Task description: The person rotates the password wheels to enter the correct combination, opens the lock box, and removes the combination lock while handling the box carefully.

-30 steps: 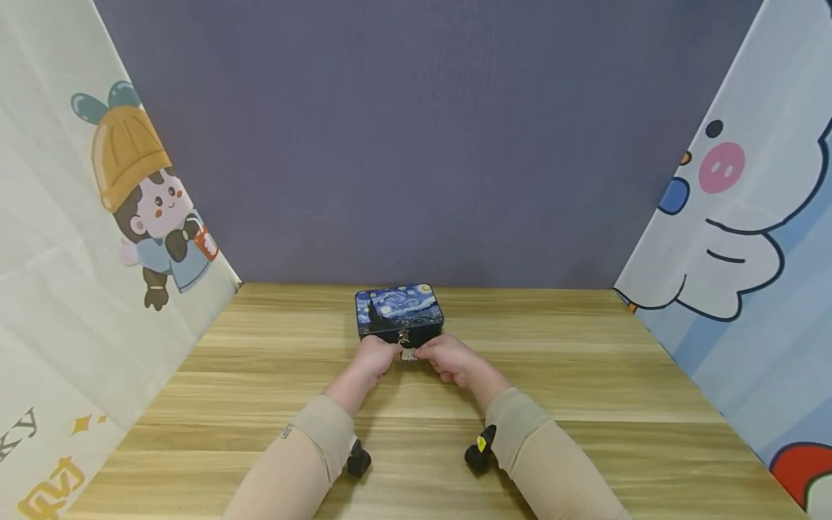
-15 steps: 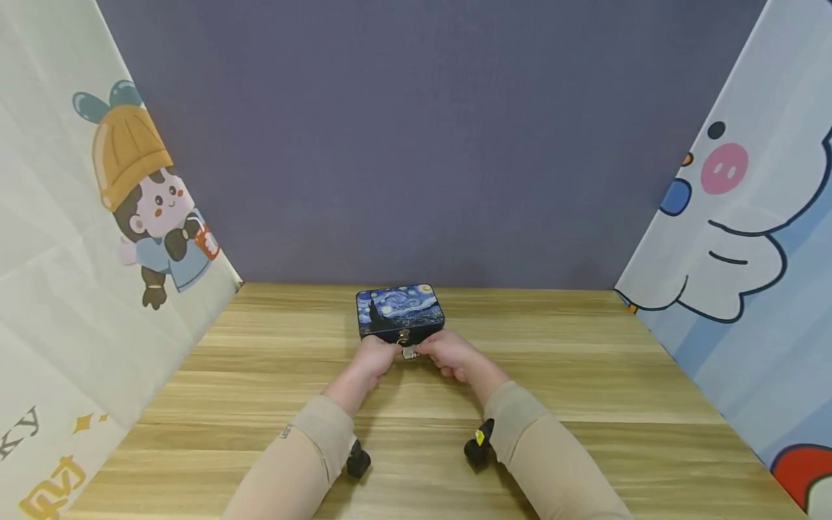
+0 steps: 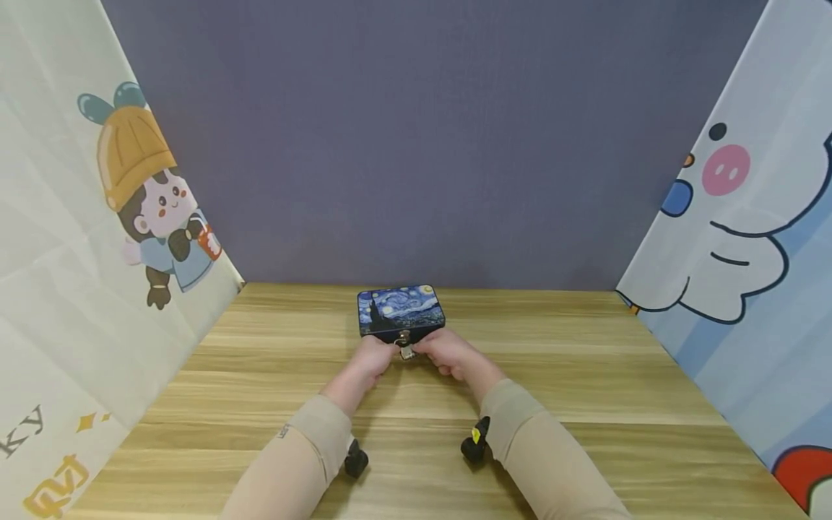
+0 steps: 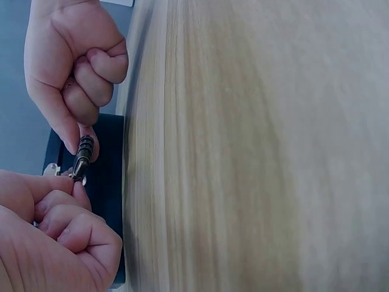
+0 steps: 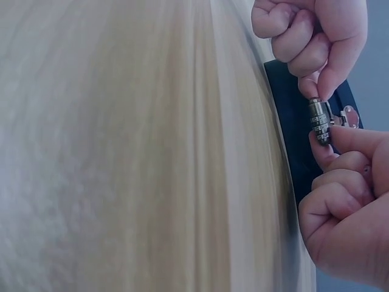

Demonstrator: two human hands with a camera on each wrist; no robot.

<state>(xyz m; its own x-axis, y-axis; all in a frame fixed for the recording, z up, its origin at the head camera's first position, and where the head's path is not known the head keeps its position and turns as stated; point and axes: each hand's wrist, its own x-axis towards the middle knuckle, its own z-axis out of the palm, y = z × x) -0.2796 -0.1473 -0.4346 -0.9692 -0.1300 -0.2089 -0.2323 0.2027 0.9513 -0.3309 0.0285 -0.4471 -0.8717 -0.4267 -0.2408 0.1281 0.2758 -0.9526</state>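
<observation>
A combination padlock (image 5: 320, 121) with number dials hangs at the metal clasp (image 3: 404, 336) on the front of a dark tin box (image 3: 401, 310), whose lid carries a blue swirling night-sky painting. The box is closed on the table. My left hand (image 3: 375, 355) pinches one end of the padlock between thumb and forefinger. At the other end, my right hand (image 3: 451, 350) pinches the padlock body in the same way. Both hands keep their remaining fingers curled, seen in the left wrist view. The padlock's shackle (image 5: 330, 112) is partly hidden by the fingers.
The wooden table (image 3: 520, 375) spreads around the box. Behind it stands a grey-purple panel (image 3: 422, 144). Printed cartoon sheets (image 3: 58, 238) line the left side, with another cartoon sheet (image 3: 734, 274) on the right. Black devices (image 3: 355, 458) sit at both wrists.
The padlock between my fingers has tilted slightly. My right hand has shifted a little up and left. The left hand stays nearly in place, and the box remains closed.
</observation>
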